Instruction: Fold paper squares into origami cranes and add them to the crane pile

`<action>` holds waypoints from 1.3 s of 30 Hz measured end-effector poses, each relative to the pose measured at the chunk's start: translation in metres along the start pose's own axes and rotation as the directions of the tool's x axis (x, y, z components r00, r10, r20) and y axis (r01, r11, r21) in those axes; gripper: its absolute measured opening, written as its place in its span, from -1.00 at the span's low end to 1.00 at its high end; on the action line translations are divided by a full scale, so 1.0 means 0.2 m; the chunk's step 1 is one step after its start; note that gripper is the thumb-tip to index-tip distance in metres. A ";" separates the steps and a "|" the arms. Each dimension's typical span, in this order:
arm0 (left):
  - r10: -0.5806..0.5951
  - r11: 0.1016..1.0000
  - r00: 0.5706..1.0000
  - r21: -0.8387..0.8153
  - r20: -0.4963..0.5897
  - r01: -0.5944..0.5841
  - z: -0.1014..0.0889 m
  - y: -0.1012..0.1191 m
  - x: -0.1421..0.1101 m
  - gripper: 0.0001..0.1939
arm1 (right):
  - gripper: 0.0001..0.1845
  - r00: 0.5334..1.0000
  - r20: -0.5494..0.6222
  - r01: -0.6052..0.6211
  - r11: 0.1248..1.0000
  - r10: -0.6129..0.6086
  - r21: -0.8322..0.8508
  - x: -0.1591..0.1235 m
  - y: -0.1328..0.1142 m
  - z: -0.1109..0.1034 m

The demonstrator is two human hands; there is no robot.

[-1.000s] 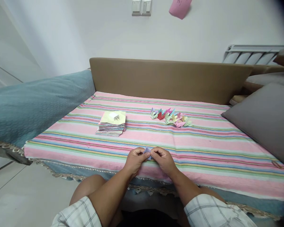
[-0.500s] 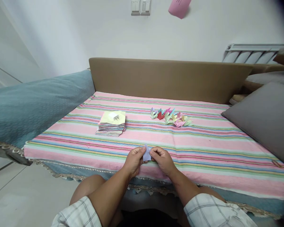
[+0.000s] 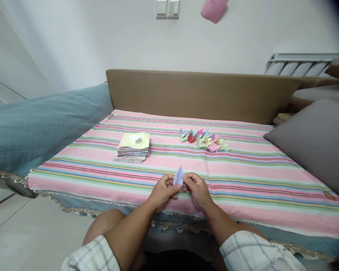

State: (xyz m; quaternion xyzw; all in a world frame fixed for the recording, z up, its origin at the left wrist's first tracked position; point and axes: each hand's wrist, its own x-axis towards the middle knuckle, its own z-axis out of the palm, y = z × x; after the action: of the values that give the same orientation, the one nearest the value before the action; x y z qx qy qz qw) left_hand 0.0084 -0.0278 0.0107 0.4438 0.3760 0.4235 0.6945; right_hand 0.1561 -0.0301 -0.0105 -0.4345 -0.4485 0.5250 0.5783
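Observation:
Between my hands is a small folded piece of lavender origami paper (image 3: 178, 177), its pointed end up and away from me. My left hand (image 3: 164, 192) pinches its lower left part, thumb across the front. On the right edge, the thumb and fingertips of my right hand (image 3: 196, 188) are closed on the same paper. Beyond my hands to the right lies a cluster of several folded paper cranes (image 3: 203, 140) in pink, red, green, yellow and blue. A stack of square paper sheets (image 3: 132, 148) stands to the left, with a pale yellow sheet and a small white object on top.
A pink striped cloth (image 3: 87, 165) covers the seat. Behind it rises a brown backrest (image 3: 197, 94). A blue covered armrest (image 3: 51, 120) borders the left, and a grey cushion (image 3: 319, 139) lies at right. A small brownish item (image 3: 329, 195) rests near the right front.
The lavender paper has turned and now shows a longer, pointed shape standing higher. My left thumb has shifted to the paper's lower part; my right hand has moved slightly.

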 end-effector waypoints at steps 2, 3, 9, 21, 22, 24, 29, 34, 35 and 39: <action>-0.022 0.999 1.000 0.026 -0.019 0.023 0.00 0.00 0.00 -0.58 | -0.70 1.000 -0.006 -0.016 0.999 0.016 0.040 0.00 0.01 -0.01; -0.026 0.999 0.999 0.029 -0.027 0.026 0.00 0.00 0.01 -0.59 | -0.70 1.000 0.000 -0.023 0.998 0.023 0.053 0.00 0.02 -0.01; 0.007 0.997 1.000 0.071 -0.014 -0.006 -0.02 0.00 0.01 -0.61 | -0.65 0.998 0.048 -0.041 0.986 0.034 0.163 -0.01 0.00 0.01; 0.142 0.988 0.981 -0.033 -0.129 -0.148 -0.01 -0.01 0.03 -0.52 | -0.65 0.990 0.088 -0.129 0.964 0.112 0.232 -0.01 -0.02 0.01; 0.154 0.987 0.980 -0.036 -0.129 -0.160 -0.01 -0.01 0.03 -0.52 | -0.66 0.990 0.092 -0.124 0.966 0.106 0.225 -0.01 -0.01 0.01; 0.172 0.984 0.978 -0.017 -0.117 -0.175 -0.01 -0.02 0.03 -0.58 | -0.68 0.991 0.103 -0.105 0.973 0.086 0.205 -0.01 0.01 0.01; 0.196 0.981 0.975 0.019 -0.101 -0.195 -0.01 -0.03 0.03 -0.61 | -0.74 0.995 0.102 -0.004 0.996 -0.004 0.086 0.00 0.02 -0.01; 0.222 0.973 0.968 0.084 -0.115 -0.213 -0.01 -0.02 0.02 -0.61 | -0.80 0.984 0.105 0.144 0.989 -0.142 -0.013 0.00 0.02 -0.01; 0.251 0.963 0.962 0.131 -0.112 -0.236 -0.01 -0.02 0.02 -0.65 | -0.81 0.985 0.102 0.137 0.991 -0.137 0.012 0.00 0.02 -0.01; 0.402 0.854 0.913 0.390 -0.070 -0.346 -0.02 0.00 0.00 -0.77 | -0.81 0.989 0.094 0.100 0.989 -0.111 0.110 0.00 0.04 -0.01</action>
State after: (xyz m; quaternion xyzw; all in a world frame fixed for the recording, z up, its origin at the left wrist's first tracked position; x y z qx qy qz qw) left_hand 0.0054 -0.0259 0.0091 0.5982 0.4058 0.5040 0.4727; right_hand 0.1557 -0.0302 -0.0179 -0.3522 -0.4710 0.5377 0.6041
